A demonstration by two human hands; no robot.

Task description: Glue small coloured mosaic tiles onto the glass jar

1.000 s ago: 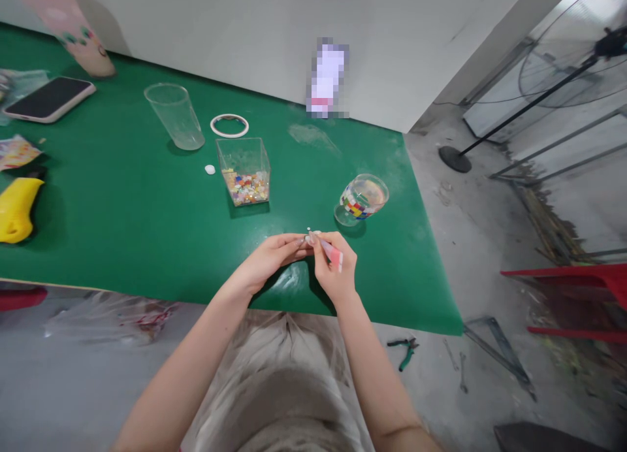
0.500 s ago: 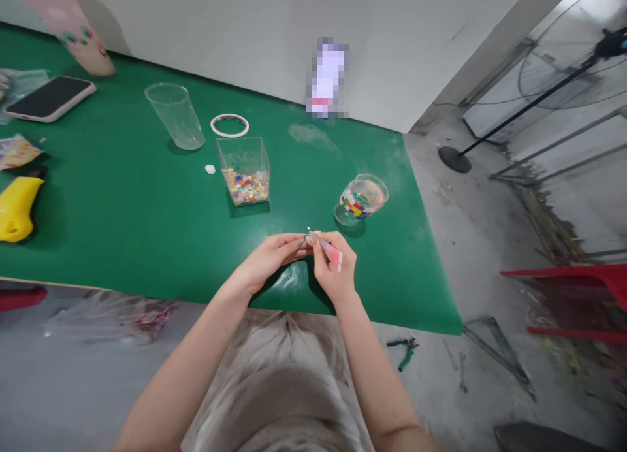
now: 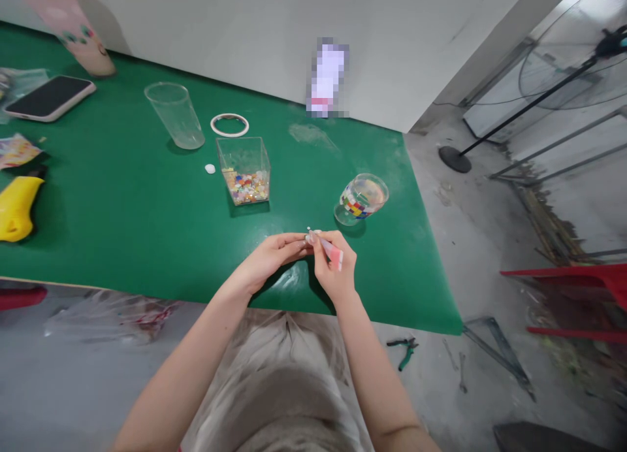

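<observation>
Over the near edge of the green table (image 3: 122, 210) my two hands meet. My right hand (image 3: 334, 272) is closed round a small pink and white glue tube (image 3: 329, 251), nozzle pointing at my left fingertips. My left hand (image 3: 267, 259) pinches something tiny that I cannot make out. Just beyond them a glass (image 3: 361, 198) partly covered with coloured mosaic squares lies on its side. A clear square box (image 3: 243, 171) with several coloured tiles stands further left.
An empty clear cup (image 3: 175, 115), a white ring (image 3: 229, 125) and a white pebble (image 3: 209, 169) sit at the back. A phone (image 3: 49, 98) and a yellow tool (image 3: 17, 207) lie at far left. Pliers (image 3: 404, 351) lie on the floor; a fan stand (image 3: 455, 158) is at right.
</observation>
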